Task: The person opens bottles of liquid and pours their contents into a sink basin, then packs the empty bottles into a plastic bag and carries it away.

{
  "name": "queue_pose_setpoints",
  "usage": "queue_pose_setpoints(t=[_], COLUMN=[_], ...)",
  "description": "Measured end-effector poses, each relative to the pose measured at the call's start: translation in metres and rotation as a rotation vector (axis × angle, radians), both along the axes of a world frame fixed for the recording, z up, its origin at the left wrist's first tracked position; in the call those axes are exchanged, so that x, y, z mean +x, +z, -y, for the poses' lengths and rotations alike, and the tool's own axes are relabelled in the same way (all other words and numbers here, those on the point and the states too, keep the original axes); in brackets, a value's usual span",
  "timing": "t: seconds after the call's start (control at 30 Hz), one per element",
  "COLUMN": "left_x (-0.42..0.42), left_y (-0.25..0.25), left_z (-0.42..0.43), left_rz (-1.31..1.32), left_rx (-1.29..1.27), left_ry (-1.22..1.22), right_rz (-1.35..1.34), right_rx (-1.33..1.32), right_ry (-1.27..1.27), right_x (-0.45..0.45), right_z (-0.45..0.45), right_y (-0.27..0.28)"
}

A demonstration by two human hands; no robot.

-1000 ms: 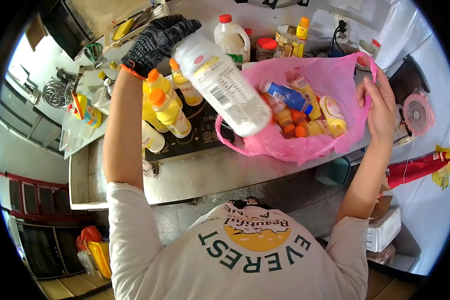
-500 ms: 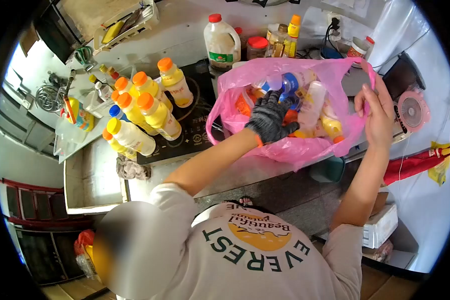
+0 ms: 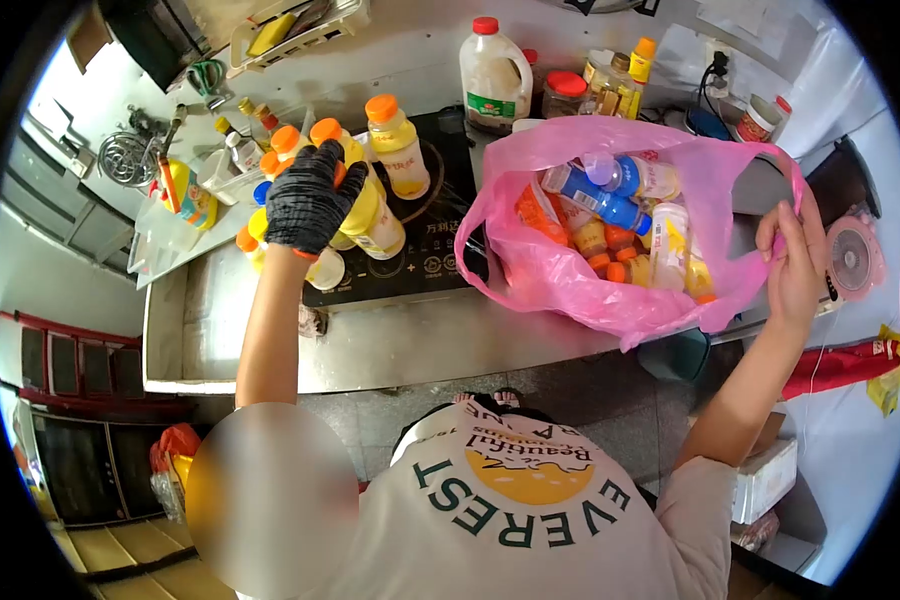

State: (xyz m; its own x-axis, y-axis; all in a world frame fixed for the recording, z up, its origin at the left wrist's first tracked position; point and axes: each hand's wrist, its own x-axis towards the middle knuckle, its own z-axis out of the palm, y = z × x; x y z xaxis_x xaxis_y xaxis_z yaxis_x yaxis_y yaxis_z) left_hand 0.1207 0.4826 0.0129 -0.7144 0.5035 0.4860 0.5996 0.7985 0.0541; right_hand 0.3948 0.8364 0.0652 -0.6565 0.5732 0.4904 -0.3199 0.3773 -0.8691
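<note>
My left hand (image 3: 315, 200), in a dark grey knit glove, is curled over the orange cap of a yellow drink bottle (image 3: 378, 232) in the group on the left. More bottles with orange, blue and yellow caps stand close around it, partly hidden by the glove. One orange-capped bottle (image 3: 402, 160) stands on the black cooktop (image 3: 425, 215). At the right, my bare right hand (image 3: 795, 255) is closed on a handle of the pink plastic bag (image 3: 610, 315). The bag gapes, with several bottles inside, among them a blue one (image 3: 595, 198).
Along the wall stand a large red-capped jug (image 3: 495, 85), a red-lidded jar (image 3: 563, 95) and condiment bottles. A pink fan (image 3: 855, 258) is at the right. A dish rack (image 3: 300, 35) hangs at upper left. The counter's front edge (image 3: 410, 378) runs below.
My left hand has come out of the pink bag and moved left onto the bottle group. My right hand still holds the bag's handle. The view has shifted, moving the scene rightward.
</note>
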Motion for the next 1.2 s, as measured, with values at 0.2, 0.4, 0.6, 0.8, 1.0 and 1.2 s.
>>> queue_pose_setpoints(t=[0.2,0.4,0.6,0.8,1.0,1.2], left_x=[0.066,0.132,0.155,0.082,0.009,-0.004], left_y=[0.075,-0.041,-0.126,-0.035,-0.006,-0.037], left_z=[-0.046,-0.179,-0.213,-0.105,0.069,0.083], left_rz=[0.04,-0.138,0.537,0.047,-0.176,-0.092], left_rx=[0.479,0.201,0.0,0.462,0.026,0.162], left_ry=[-0.495,-0.782,-1.049,-0.712,0.337,0.257], right_rz=[0.007,0.002,0.019,0.027,-0.03,0.001], right_rx=[0.004,-0.017,-0.002,0.023,0.034,0.045], right_ry=[0.031,0.012,0.092,0.107,0.082,0.088], right_x=[0.0,0.003,0.003,0.009,0.014,0.005], right_z=[0.002,0.01,0.019,0.02,0.007,0.012], right_y=[0.002,0.006,0.0,-0.006,-0.012,-0.007])
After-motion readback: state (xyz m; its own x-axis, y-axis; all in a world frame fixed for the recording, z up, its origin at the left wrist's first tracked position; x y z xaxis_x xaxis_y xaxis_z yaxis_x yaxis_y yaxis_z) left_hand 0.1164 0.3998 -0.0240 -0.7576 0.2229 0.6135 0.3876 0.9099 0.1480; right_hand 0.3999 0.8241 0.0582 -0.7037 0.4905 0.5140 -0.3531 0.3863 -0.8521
